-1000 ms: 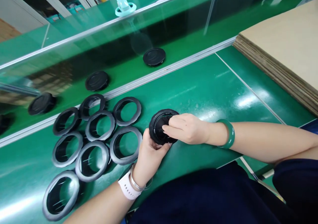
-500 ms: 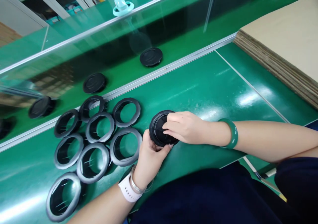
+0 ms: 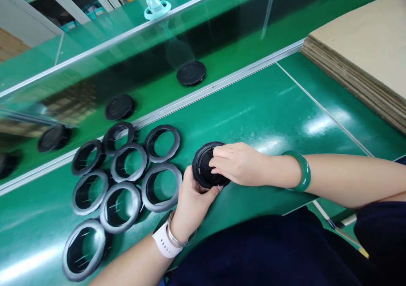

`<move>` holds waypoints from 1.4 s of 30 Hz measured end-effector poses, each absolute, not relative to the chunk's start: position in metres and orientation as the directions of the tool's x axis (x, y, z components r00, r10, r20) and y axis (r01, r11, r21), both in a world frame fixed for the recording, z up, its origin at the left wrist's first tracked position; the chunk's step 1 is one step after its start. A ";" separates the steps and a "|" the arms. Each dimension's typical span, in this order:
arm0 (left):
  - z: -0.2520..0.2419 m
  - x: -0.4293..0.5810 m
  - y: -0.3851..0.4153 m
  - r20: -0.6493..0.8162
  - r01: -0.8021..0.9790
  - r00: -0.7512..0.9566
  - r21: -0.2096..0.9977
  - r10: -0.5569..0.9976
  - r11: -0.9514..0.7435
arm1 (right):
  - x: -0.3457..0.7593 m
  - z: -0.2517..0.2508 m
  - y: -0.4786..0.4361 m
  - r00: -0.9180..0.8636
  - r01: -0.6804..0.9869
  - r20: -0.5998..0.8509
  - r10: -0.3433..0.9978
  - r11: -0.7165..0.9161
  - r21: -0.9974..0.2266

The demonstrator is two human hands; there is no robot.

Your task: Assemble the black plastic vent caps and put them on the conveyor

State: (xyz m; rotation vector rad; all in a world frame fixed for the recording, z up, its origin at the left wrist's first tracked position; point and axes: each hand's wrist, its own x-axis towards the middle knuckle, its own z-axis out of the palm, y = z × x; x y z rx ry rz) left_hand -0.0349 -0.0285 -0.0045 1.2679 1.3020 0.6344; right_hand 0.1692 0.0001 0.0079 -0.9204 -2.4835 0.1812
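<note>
A round black plastic part (image 3: 203, 164) lies on the green table (image 3: 260, 108) in front of me. My left hand (image 3: 192, 201) grips its near left rim from below. My right hand (image 3: 237, 162) rests on top of it, fingers pressing into its middle. Just left of the part lie several open black rings (image 3: 127, 180), close together on the table. My left wrist carries a white watch, my right wrist a green bangle.
Beyond a metal rail, a conveyor belt (image 3: 222, 58) carries several closed black discs (image 3: 190, 73). A stack of brown cardboard sheets (image 3: 364, 53) fills the right corner. A teal fan base (image 3: 155, 9) stands at the far side.
Both hands stay on the black part; the right fingers shift slightly on its top. The discs on the belt have drifted a little to the left.
</note>
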 end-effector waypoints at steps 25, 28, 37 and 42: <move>0.000 -0.031 -0.032 -0.330 0.184 0.268 0.940 0.905 0.289 | 0.153 0.007 -0.017 -0.555 0.681 0.443 0.704 0.690 -0.244; -0.001 -0.029 -0.030 -0.300 0.067 0.236 0.954 0.924 0.293 | 0.160 0.010 -0.009 -0.352 0.643 0.520 0.778 0.605 -0.469; 0.000 -0.040 -0.030 -0.242 0.166 0.283 0.965 0.928 0.201 | 0.162 -0.007 0.007 -0.231 0.341 0.136 0.963 0.212 -0.916; 0.006 -0.041 -0.029 -0.216 0.328 0.260 0.936 0.941 0.125 | 0.157 -0.004 0.004 -0.207 0.275 0.097 0.973 0.153 -0.949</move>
